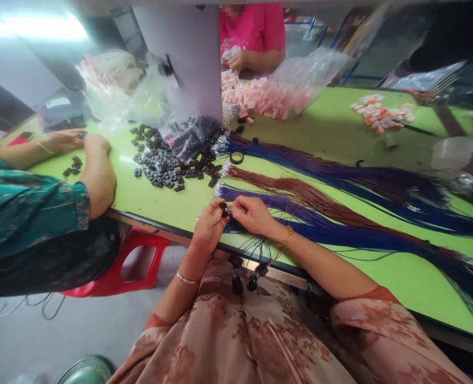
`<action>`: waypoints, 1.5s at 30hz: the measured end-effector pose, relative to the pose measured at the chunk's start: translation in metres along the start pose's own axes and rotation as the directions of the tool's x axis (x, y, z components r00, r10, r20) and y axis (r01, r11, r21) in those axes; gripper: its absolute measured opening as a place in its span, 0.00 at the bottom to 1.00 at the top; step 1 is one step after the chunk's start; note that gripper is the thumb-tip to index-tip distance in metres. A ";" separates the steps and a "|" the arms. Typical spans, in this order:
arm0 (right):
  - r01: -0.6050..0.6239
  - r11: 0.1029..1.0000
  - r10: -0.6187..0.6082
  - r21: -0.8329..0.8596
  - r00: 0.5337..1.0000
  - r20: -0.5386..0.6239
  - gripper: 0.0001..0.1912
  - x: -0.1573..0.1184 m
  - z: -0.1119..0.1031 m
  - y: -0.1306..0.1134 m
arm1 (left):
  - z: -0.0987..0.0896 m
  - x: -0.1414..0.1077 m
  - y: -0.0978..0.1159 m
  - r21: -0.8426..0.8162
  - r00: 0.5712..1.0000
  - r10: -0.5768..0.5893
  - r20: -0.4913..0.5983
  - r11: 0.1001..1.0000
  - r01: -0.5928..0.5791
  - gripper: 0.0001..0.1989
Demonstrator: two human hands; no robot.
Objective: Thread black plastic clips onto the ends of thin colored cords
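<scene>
While the left hand (209, 226) pinches a small black connector housing (224, 209) over the green table (166, 205) near its front edge, the right hand (254, 215) has its fingertips at the housing; whether they grip a wire I cannot tell. Just beyond lie brown wires (292, 188) and blue wires (340, 234), their silver ends beside a heap of black housings (160, 168) and a tape roll (237, 161).

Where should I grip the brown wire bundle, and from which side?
Probably just right of its silvery tips, pinching across the brown wire bundle from above with the right hand, once free. The strands run close together there, left to right, and the purple wires lie along the near side, so a level approach from there looks awkward.
</scene>
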State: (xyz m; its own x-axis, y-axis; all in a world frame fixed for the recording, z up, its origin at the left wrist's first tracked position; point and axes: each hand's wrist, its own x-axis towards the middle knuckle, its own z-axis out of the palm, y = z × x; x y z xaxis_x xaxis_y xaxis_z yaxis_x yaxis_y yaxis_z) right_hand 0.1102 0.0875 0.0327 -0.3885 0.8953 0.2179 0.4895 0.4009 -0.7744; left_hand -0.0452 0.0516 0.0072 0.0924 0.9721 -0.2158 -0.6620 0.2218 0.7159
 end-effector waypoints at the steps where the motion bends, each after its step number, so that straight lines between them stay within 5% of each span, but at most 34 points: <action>1: 0.000 1.000 0.000 -0.009 1.000 -0.001 0.10 0.000 0.001 0.000 | 0.001 0.000 0.000 0.008 1.000 0.008 -0.005 1.000 -0.008 0.14; 8: 0.024 0.996 -0.020 -0.087 0.999 0.038 0.09 -0.005 0.003 0.002 | 0.001 0.000 -0.011 0.175 0.992 0.102 -0.072 0.981 -0.088 0.17; 13: 0.089 0.988 -0.077 -0.128 0.992 0.095 0.08 -0.005 -0.001 0.005 | 0.001 0.004 -0.013 0.138 0.991 0.083 -0.107 0.988 -0.068 0.17; 20: 0.064 0.934 -0.031 -0.353 0.995 0.098 0.08 -0.009 0.008 0.009 | 0.008 0.006 -0.018 0.266 0.977 0.155 -0.143 0.957 -0.113 0.16; 25: 0.078 0.953 -0.055 -0.293 0.995 0.084 0.08 -0.010 0.005 0.012 | 0.011 0.009 -0.014 0.290 0.984 0.131 -0.121 0.953 -0.091 0.15; 30: 0.037 0.990 -0.031 -0.136 0.998 0.052 0.11 0.021 -0.020 0.023 | 0.014 0.017 -0.014 0.207 0.988 0.091 -0.127 0.976 -0.063 0.15; 36: -0.141 0.824 0.098 -0.549 0.989 -0.107 0.09 0.074 -0.036 0.061 | 0.009 0.022 -0.019 0.139 0.989 0.063 -0.135 0.989 -0.044 0.16; 45: -0.107 0.842 0.079 -0.529 0.994 -0.075 0.07 0.079 -0.053 0.078 | 0.008 0.020 -0.016 0.119 0.991 0.037 -0.129 0.993 -0.021 0.16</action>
State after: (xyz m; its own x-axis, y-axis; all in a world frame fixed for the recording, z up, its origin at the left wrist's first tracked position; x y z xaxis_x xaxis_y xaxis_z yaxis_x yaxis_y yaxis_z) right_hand 0.1588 0.1999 0.0210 -0.2889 0.9363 0.1995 0.8668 0.3443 -0.3607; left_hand -0.0270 0.0683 -0.0038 -0.0291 0.9615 -0.2734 -0.5710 0.2085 0.7940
